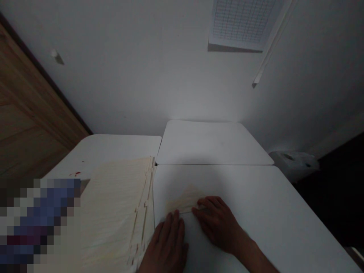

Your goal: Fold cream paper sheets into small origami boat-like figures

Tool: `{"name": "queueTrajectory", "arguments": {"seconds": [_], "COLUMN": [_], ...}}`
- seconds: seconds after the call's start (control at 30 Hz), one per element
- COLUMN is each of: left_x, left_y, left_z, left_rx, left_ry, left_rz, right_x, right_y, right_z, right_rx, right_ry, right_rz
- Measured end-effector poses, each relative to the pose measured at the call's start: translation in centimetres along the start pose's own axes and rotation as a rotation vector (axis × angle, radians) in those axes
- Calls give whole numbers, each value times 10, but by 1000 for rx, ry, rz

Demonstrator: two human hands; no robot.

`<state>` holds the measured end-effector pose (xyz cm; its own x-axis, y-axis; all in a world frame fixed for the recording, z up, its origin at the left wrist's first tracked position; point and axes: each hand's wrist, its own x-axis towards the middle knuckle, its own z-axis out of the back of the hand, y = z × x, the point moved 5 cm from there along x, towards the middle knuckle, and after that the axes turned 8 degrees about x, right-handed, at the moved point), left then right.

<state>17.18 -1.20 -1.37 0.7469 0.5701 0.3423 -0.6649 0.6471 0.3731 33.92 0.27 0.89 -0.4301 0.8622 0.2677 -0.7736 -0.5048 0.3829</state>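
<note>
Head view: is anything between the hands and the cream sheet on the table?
Nothing visible: the left hand and right hand lie at the near edge of the cream sheet on the white table; the stack of manila folders lies left, not between.

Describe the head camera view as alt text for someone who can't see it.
Two bare hands lie flat on a white table, the right hand touching a folded cream paper. The left hand sits just below that paper, beside a stack of cream folders.
</note>
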Motion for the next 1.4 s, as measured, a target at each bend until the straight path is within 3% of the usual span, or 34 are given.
{"name": "queueTrajectory", "arguments": {"seconds": [0.3, 0.6, 0.87, 1.17, 1.4], "left_x": [-7, 42, 48, 49, 57], "left_y": [4, 22, 24, 14, 11], "left_z": [-7, -11, -15, -18, -3], "left_rx": [-51, -305, -328, -273, -274], "left_ry": [0, 103, 129, 90, 36], "left_rz": [-15, -67, -91, -141, -262], "right_x": [0, 2, -15, -17, -16], "right_y": [0, 2, -10, -5, -7], "right_z": [1, 3, 13, 13, 12], "right_rx": [-2, -4, -119, -124, -90], "right_ry": [-30, -54, -139, -33, 13], "right_rz": [12, 48, 54, 10, -1]}}
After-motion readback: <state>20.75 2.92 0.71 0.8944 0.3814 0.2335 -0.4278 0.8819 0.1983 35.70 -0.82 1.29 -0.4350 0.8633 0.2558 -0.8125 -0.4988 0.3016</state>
